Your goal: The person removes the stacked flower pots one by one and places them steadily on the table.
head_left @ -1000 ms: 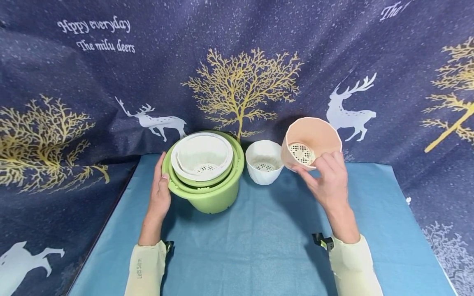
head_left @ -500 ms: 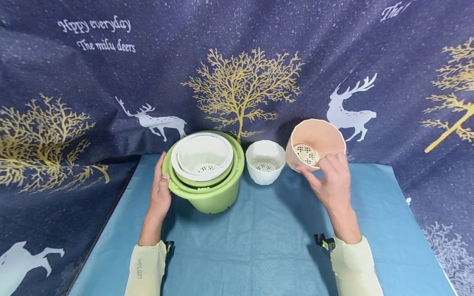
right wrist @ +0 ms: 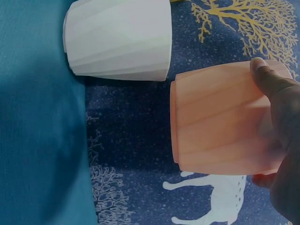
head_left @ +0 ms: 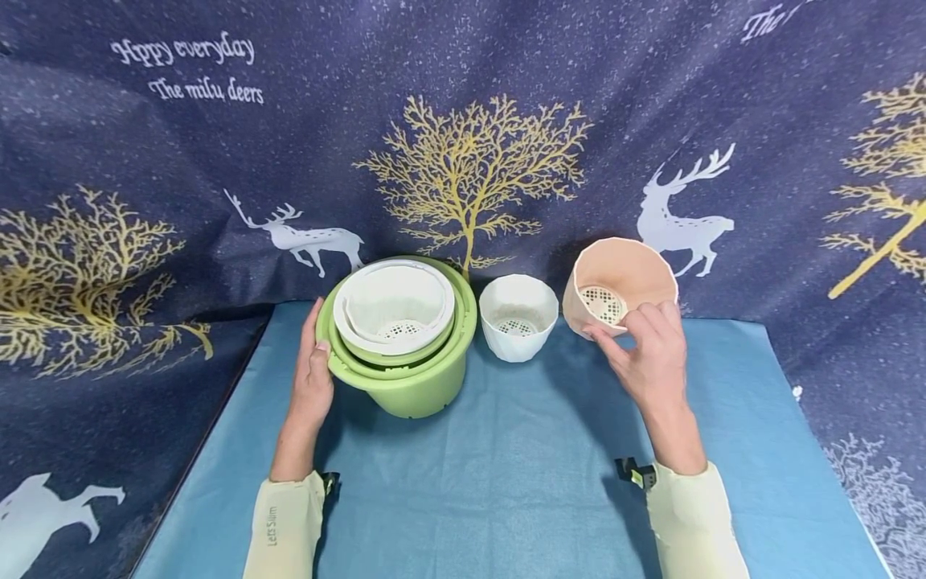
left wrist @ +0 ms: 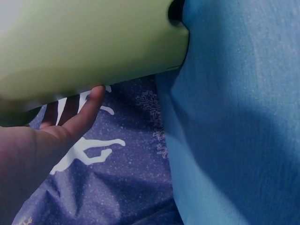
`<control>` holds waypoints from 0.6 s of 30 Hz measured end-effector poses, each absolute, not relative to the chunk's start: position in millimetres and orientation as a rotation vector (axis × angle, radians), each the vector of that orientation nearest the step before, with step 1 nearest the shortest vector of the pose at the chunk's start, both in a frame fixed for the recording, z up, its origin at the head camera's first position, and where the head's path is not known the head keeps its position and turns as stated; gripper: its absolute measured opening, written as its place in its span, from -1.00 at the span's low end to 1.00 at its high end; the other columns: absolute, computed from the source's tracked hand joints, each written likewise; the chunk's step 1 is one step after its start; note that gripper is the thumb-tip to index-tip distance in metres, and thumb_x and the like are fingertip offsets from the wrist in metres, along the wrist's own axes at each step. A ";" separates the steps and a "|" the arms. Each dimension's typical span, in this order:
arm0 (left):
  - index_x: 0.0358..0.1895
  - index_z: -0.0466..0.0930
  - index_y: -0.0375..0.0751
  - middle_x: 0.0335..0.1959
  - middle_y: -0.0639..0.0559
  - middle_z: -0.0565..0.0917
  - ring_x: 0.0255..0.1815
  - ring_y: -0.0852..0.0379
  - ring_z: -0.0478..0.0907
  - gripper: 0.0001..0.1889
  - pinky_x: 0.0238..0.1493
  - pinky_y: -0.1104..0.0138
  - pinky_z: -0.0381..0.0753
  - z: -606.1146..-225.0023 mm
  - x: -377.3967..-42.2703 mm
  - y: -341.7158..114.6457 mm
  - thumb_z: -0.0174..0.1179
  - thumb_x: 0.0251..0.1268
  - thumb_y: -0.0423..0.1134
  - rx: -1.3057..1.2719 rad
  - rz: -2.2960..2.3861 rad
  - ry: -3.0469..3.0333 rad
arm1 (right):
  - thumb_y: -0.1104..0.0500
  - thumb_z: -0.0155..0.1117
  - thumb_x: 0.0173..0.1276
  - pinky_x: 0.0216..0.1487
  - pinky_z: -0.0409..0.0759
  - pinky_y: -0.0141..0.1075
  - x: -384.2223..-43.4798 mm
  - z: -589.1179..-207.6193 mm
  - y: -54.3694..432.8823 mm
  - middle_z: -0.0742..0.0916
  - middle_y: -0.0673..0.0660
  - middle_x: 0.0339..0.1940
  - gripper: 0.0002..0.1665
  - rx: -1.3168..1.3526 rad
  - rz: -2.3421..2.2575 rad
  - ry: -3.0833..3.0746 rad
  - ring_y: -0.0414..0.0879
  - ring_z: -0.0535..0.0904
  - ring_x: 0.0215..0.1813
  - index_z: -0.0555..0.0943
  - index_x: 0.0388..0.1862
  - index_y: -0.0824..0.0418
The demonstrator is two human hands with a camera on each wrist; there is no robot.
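My left hand (head_left: 313,378) holds the left side of a large green flower pot (head_left: 419,394), thumb at the rim; in the left wrist view its fingers (left wrist: 86,112) lie against the pot's wall (left wrist: 93,42). Nested inside are another green pot and white pots (head_left: 394,297) with a perforated bottom. My right hand (head_left: 647,354) pinches the near rim of a faceted pink flower pot (head_left: 633,269), with fingers inside and thumb outside. That pot is raised over the table, tilted slightly, its mouth upward and a pale perforated disc (head_left: 604,305) at its bottom.
A small white faceted pot (head_left: 517,342) stands between the green pot and the pink one. Blue cloth (head_left: 477,490) covers the table. Behind it hangs a dark blue curtain (head_left: 311,145) printed with deer and trees, close to the pots.
My right hand has carried the pink pot a little to the right and down, away from the small white pot. The left hand and the green pot have stayed in place.
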State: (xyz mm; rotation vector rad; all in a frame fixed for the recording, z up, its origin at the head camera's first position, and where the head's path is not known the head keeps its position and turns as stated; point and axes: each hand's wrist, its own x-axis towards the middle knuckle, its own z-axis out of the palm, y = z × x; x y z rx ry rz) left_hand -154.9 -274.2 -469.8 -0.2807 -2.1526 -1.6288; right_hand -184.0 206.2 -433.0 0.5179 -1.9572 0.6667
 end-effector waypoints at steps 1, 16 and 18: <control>0.75 0.03 -0.06 0.74 -0.14 0.07 0.70 0.03 0.00 -0.35 0.57 0.44 0.02 -469.7 -154.8 -274.1 -0.32 0.66 -0.35 -0.279 -1.625 -2.154 | -0.34 0.41 0.38 -0.21 0.27 0.11 -184.0 -433.8 207.0 0.45 0.17 -0.61 -0.25 0.518 0.661 -1.969 0.27 0.31 -0.37 0.47 -0.62 0.27; 0.75 0.04 -0.04 0.74 -0.11 0.06 0.71 0.04 -0.01 -0.34 0.58 0.45 0.01 -469.3 -154.5 -274.4 -0.32 0.64 -0.37 -0.276 -1.640 -2.148 | -0.28 0.48 0.34 -0.19 0.31 0.11 -187.9 -450.2 212.9 0.52 0.22 -0.61 -0.25 0.517 0.700 -2.062 0.27 0.35 -0.36 0.45 -0.67 0.28; 0.75 0.03 -0.04 0.75 -0.10 0.06 0.71 0.03 -0.01 -0.34 0.57 0.45 0.01 -469.1 -154.4 -274.4 -0.33 0.65 -0.37 -0.278 -1.643 -2.150 | -0.22 0.55 0.28 -0.20 0.31 0.10 -188.8 -453.0 213.6 0.52 0.23 -0.61 -0.28 0.518 0.700 -2.074 0.27 0.35 -0.36 0.45 -0.67 0.29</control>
